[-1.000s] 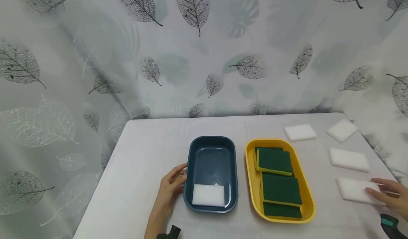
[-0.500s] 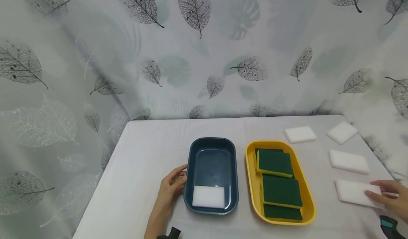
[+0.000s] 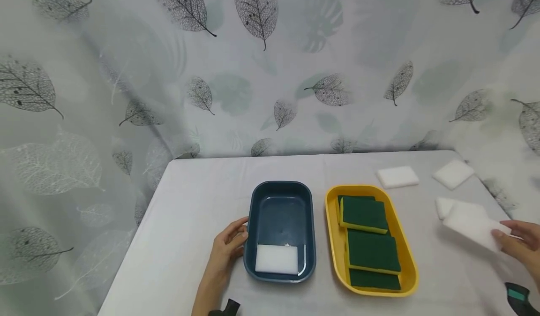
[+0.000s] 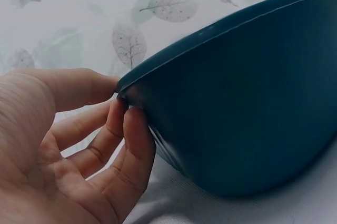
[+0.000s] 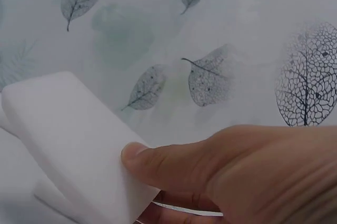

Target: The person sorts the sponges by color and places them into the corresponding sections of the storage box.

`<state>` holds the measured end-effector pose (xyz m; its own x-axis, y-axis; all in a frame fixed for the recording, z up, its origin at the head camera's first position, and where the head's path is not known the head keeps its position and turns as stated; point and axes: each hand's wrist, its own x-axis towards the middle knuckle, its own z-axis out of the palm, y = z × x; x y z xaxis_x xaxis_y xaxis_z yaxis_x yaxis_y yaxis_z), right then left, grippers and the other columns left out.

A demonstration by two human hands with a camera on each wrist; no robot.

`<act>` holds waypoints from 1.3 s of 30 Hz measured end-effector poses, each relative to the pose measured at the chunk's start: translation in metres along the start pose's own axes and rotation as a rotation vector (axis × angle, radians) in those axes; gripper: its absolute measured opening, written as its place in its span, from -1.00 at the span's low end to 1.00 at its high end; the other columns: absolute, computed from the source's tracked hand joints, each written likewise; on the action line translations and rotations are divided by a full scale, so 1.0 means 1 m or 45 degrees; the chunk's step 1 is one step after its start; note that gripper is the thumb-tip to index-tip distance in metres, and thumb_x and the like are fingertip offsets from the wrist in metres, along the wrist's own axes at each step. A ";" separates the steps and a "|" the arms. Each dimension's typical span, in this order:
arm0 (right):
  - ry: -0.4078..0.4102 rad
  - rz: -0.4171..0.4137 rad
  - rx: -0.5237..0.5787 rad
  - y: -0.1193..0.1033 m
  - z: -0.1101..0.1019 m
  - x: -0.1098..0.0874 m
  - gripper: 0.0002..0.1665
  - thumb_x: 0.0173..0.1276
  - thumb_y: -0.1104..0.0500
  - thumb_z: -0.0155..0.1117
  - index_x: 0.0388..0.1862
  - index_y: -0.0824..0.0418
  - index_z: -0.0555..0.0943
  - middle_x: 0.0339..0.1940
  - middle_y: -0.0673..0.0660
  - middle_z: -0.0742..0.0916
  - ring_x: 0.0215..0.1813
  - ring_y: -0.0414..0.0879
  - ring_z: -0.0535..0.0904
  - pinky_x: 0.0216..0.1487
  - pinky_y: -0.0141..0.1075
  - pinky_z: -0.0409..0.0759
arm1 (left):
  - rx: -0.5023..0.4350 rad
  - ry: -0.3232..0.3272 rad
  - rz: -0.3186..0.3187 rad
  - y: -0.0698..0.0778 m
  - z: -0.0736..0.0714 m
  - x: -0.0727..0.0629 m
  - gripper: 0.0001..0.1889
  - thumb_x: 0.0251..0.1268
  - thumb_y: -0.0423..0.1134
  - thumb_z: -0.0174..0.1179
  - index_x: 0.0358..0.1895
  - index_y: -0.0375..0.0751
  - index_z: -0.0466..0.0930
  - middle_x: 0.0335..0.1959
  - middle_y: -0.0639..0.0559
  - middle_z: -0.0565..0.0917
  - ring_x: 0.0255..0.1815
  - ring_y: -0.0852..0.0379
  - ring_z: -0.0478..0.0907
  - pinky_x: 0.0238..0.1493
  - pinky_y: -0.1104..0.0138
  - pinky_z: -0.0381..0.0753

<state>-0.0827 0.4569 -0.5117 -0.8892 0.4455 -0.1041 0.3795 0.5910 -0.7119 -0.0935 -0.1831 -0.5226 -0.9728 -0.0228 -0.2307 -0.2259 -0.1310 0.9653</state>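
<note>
My right hand (image 3: 521, 243) pinches a white melamine sponge (image 3: 476, 227) by its near right end, tilted over the table. In the right wrist view, the thumb (image 5: 145, 159) presses the broad face of the sponge while fingers pass beneath. My left hand (image 3: 228, 241) touches the left side of a dark blue tray (image 3: 313, 227) with relaxed fingers. The left wrist view has its fingertips (image 4: 138, 124) right at the rim and outer wall. Inside the tray, at its near end, lies another white sponge (image 3: 276, 259).
Between the hands stands a yellow tray (image 3: 331, 241) with several green-and-yellow scouring sponges (image 3: 373, 250). White sponges (image 3: 397, 177) (image 3: 453, 174) lie at the back right, and one (image 3: 444, 207) is partly covered by the held sponge. A leaf-print curtain (image 3: 270, 72) hangs behind the table.
My right hand has taken hold of the nearest white sponge at the right and raised it off the table, its far end tilting up. The left hand and both trays have stayed put.
</note>
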 end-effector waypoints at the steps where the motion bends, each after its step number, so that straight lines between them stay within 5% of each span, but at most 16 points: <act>1: 0.002 -0.022 0.045 -0.010 -0.001 -0.005 -0.45 0.63 -0.13 0.09 0.51 -0.27 0.25 0.41 0.02 0.53 0.09 -0.25 0.55 -0.32 -0.69 0.45 | -0.006 -0.005 0.006 0.001 0.000 0.001 -0.51 0.38 -0.25 0.34 0.35 -0.21 0.59 -0.10 -0.02 0.67 -0.24 0.18 0.66 -0.30 0.36 0.66; 2: 0.005 -0.039 0.092 -0.023 -0.001 -0.008 -0.49 0.65 -0.06 0.09 0.48 -0.28 0.28 0.30 -0.18 0.57 0.10 -0.22 0.56 -0.30 -0.70 0.44 | -0.009 -0.009 0.013 0.001 0.001 0.002 -0.51 0.38 -0.25 0.34 0.35 -0.20 0.58 -0.10 -0.02 0.66 -0.25 0.20 0.64 -0.32 0.37 0.65; 5: 0.020 -0.190 0.308 -0.036 0.004 -0.008 -0.55 0.62 0.09 0.15 0.14 -0.51 0.29 -0.08 -0.57 0.37 -0.18 -0.62 0.34 -0.27 -0.74 0.43 | -0.019 -0.025 0.035 0.003 0.000 0.004 -0.51 0.39 -0.26 0.33 0.36 -0.20 0.57 -0.10 -0.02 0.65 -0.28 0.23 0.61 -0.41 0.40 0.63; 12: -0.004 -0.467 0.458 -0.081 0.020 -0.012 -0.51 0.51 0.35 0.26 0.24 -0.16 0.53 0.03 -0.43 0.54 -0.16 -0.56 0.53 -0.25 -0.73 0.52 | -0.064 -0.057 0.007 -0.001 -0.005 0.003 -0.49 0.40 -0.32 0.31 0.40 -0.22 0.52 -0.09 -0.01 0.64 -0.34 0.27 0.58 -0.49 0.45 0.59; 21: -0.186 -0.588 0.739 -0.132 0.039 -0.019 -0.48 0.52 0.37 0.24 0.42 0.22 0.51 0.22 -0.16 0.57 -0.09 -0.32 0.59 -0.31 -0.51 0.70 | -0.078 -0.102 0.052 -0.001 -0.004 0.004 -0.48 0.42 -0.29 0.31 0.41 -0.20 0.51 -0.09 -0.01 0.62 -0.43 0.27 0.53 -0.53 0.44 0.58; 32: -0.451 -0.620 0.668 -0.164 0.064 -0.032 -0.32 0.53 0.36 0.24 0.57 0.17 0.34 0.30 -0.16 0.55 0.01 -0.36 0.65 -0.06 -0.55 0.69 | -0.106 -0.108 0.038 -0.005 -0.003 0.003 -0.47 0.42 -0.30 0.31 0.43 -0.20 0.50 -0.09 0.01 0.62 -0.45 0.28 0.51 -0.55 0.46 0.56; 39: -0.551 -0.734 0.458 -0.179 0.082 -0.039 -0.18 0.51 0.27 0.30 0.66 0.04 0.23 0.40 -0.26 0.46 0.21 -0.47 0.53 0.07 -0.62 0.59 | -0.107 -0.079 0.009 -0.005 -0.002 0.001 -0.48 0.40 -0.32 0.31 0.41 -0.20 0.51 -0.09 0.00 0.62 -0.46 0.28 0.49 -0.56 0.46 0.54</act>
<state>-0.1366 0.2781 -0.4368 -0.9681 -0.2074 0.1404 -0.2095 0.3630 -0.9079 -0.0929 -0.1841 -0.5275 -0.9763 0.0374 -0.2130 -0.2160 -0.2136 0.9527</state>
